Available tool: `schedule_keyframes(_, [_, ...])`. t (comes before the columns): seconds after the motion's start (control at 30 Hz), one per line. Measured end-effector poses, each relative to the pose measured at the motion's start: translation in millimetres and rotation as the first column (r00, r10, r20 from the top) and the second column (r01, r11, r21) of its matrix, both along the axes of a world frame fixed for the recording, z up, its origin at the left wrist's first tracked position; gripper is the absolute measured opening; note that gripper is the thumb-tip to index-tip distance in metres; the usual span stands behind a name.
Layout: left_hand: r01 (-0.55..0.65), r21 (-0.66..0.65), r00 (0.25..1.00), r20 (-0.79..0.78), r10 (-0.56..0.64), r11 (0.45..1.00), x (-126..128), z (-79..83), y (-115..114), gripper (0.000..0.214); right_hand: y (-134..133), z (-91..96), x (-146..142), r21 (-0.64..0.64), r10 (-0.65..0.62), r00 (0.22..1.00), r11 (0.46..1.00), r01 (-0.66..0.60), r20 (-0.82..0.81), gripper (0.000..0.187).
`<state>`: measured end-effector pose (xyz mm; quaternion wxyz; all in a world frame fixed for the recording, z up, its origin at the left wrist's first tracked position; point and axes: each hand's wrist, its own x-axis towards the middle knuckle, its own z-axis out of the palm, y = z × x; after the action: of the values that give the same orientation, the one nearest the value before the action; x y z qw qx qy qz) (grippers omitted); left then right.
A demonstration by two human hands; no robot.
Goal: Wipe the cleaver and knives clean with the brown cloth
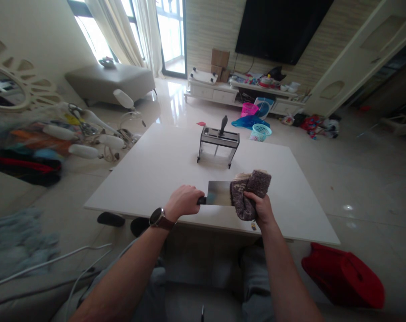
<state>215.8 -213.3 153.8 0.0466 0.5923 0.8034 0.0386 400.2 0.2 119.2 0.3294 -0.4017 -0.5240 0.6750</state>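
Note:
Over the near part of the white table, my left hand is closed around the black handle of a cleaver. Its broad, shiny blade points right, level with the tabletop. My right hand grips a folded purple-brown cloth, which wraps over the blade's right end and hides it. Farther back on the table stands a knife block with clear sides and a dark top; one black-handled tool is upright in its slot.
A small printed scrap lies by the table's front edge. Beyond the table are a pink basket, a light-blue basket and a low white TV cabinet. A red bag-like object sits at lower right. Lamp shades are at left.

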Motion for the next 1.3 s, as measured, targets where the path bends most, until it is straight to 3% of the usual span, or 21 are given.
schedule_keyframes(0.33, [0.0, -0.005, 1.0, -0.003, 0.0, 1.0, -1, 1.1, -1, 0.018, -2, 1.9, 0, -0.088, -0.026, 0.999, 0.996, 0.023, -0.031, 0.044])
schedule_keyframes(0.63, [-0.022, -0.014, 0.998, 0.052, 0.023, 1.0, 4, 2.8, 2, 0.017, -7, -2.9, -9, -0.172, -0.245, 0.953, 0.961, 0.215, -0.179, 0.044])
schedule_keyframes(0.77, [-0.028, -0.019, 0.998, 0.059, 0.029, 0.999, 5, 2.5, 3, 0.02, -1, 3.2, -2, -0.092, -0.1, 0.989, 0.992, 0.091, -0.107, 0.045])
schedule_keyframes(0.9, [-0.011, -0.025, 0.999, 0.047, 0.012, 1.0, 3, 2.4, 0, 0.02, 1, 9.0, 5, -0.102, 0.088, 0.996, 0.991, -0.087, -0.002, 0.043])
schedule_keyframes(1.0, [-0.023, -0.002, 0.999, 0.03, 0.023, 1.0, 2, 3.4, -1, 0.02, -2, 10.3, 2, -0.106, 0.012, 0.998, 0.994, -0.019, -0.065, 0.045])
schedule_keyframes(1.17, [-0.085, 0.018, 0.996, 0.035, 0.084, 0.996, 8, 4.6, 2, 0.018, -5, 12.3, -7, -0.194, -0.242, 0.936, 0.961, 0.195, -0.257, 0.044])
schedule_keyframes(1.3, [-0.146, 0.026, 0.986, 0.081, 0.144, 0.989, 18, 2.2, 8, 0.018, -4, 16.2, -7, -0.352, -0.279, 0.9, 0.923, 0.155, -0.335, 0.041])
